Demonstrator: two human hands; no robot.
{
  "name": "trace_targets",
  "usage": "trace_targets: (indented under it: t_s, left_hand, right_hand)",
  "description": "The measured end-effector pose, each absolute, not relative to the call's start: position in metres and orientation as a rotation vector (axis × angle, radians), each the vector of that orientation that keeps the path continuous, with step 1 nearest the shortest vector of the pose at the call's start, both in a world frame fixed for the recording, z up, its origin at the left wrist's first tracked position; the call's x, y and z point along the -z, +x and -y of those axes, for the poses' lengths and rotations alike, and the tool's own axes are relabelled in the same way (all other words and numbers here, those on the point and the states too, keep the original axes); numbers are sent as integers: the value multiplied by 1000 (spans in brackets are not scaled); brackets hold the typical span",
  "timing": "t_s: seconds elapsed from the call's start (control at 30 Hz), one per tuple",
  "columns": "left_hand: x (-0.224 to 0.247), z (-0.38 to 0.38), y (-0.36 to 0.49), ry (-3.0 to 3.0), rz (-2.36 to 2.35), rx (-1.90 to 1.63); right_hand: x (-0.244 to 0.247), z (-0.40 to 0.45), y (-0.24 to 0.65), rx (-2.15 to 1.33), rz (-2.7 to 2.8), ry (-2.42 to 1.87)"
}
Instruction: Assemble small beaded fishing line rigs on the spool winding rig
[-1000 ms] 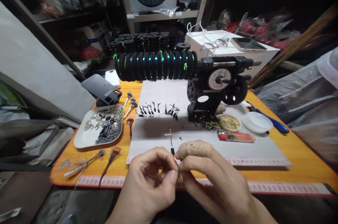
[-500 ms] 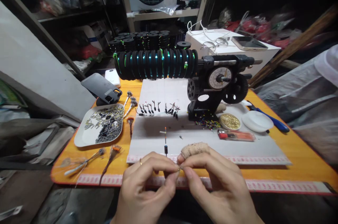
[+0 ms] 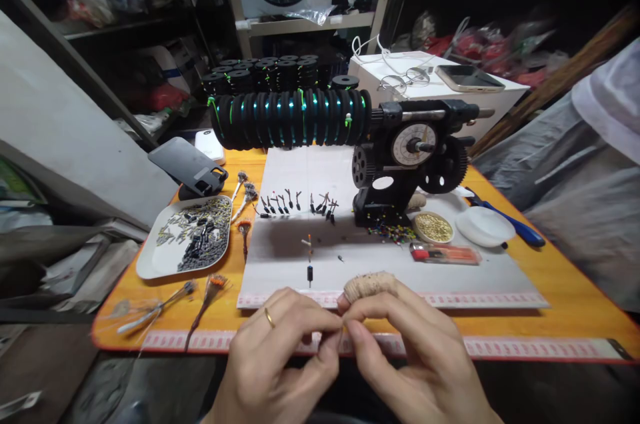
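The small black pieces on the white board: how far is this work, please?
Seemingly done: the row of small black pieces with thin stems on the white board. In hand: fingers of the left hand and right hand meet in a pinch; what they hold is too small to tell. Probably left: many loose parts in the tray.

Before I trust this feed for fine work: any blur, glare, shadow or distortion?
Head view: fingertips of the left hand and right hand look soft, anything pinched unreadable; shadow darkens the white board below the spool roll; table edges bow; right-side clothing smears.
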State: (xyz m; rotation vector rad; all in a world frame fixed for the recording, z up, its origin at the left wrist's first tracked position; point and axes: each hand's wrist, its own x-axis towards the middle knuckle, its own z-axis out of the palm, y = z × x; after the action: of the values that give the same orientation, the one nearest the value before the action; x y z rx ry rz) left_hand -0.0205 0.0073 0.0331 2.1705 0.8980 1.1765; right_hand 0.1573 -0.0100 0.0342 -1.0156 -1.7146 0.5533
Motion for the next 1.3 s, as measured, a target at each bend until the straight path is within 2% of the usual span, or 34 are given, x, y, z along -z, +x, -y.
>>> trace_targets:
  t_s: [0.27,0.57,0.8,1.0,1.2,1.3]
  left_hand:
    - [-14,-3,-17,1898,-892,-1390]
    - [-11,5,-7,1576,-953,-1457]
    - [-11,15,8,1248,-939,-1480]
    - [-7,9,-1,1286,-759,-1351]
    - [-14,8,2,962,-754,-1296]
    - [-16,9,4,991,-726,-1270]
  right_hand:
    - [-31,17,157,-821,1638,-1041]
    - [-34,16,152,-807,1617,-1025]
    - [-40,15,155,-968,1674,-1055]
    - [-36,15,165,-644,1803,-1065]
    - [-35,17,169,-515,1834,-884]
    - [-34,17,170,-476,1872,-888]
